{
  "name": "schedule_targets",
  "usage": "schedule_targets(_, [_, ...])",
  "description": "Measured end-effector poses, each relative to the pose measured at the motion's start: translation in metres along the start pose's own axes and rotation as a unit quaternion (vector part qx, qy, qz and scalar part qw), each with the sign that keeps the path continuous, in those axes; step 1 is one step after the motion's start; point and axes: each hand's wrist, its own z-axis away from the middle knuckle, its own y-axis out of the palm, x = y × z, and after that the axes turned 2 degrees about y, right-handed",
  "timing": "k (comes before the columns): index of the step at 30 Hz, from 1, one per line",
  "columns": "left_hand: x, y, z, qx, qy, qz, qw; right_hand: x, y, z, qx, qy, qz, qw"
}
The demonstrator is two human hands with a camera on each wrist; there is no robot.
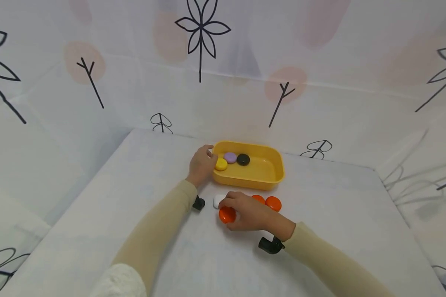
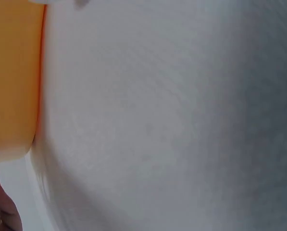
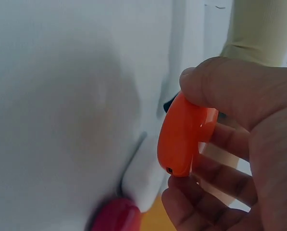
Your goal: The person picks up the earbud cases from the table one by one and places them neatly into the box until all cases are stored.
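My right hand (image 1: 247, 212) pinches a glossy round orange piece (image 3: 181, 139) between thumb and fingers. A small dark hole shows at its edge. Just beyond it lies a white rounded piece (image 1: 218, 201), with a magenta one (image 3: 117, 215) beside it in the right wrist view; my hand hides the magenta one in the head view. My left hand (image 1: 202, 165) grips the left end of the yellow tray (image 1: 245, 181), thumb and fingers curled at its rim. Inside sit a yellow piece (image 1: 221, 164), a lilac piece (image 1: 230, 157) and a black piece (image 1: 243, 159).
Two more orange-red pieces, one (image 1: 273, 203) in plain sight and another (image 1: 258, 199) partly covered, lie behind my right hand, in front of the tray. The white table (image 1: 134, 214) meets a printed cloth backdrop (image 1: 223, 99). Small black devices (image 1: 270, 245) are worn at both wrists.
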Motion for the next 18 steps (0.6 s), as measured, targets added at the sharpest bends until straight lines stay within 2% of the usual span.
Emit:
schedule_targets(7, [-0.002, 0.000, 0.002, -0.002, -0.011, 0.005, 0.9999, 0.003, 0.009, -0.003, 0.022, 0.011, 0.029, 0.999])
schedule_targets(18, [-0.002, 0.002, 0.002, -0.011, -0.015, 0.011, 0.9998, 0.001, 0.019, -0.006, 0.026, 0.014, 0.053, 0.998])
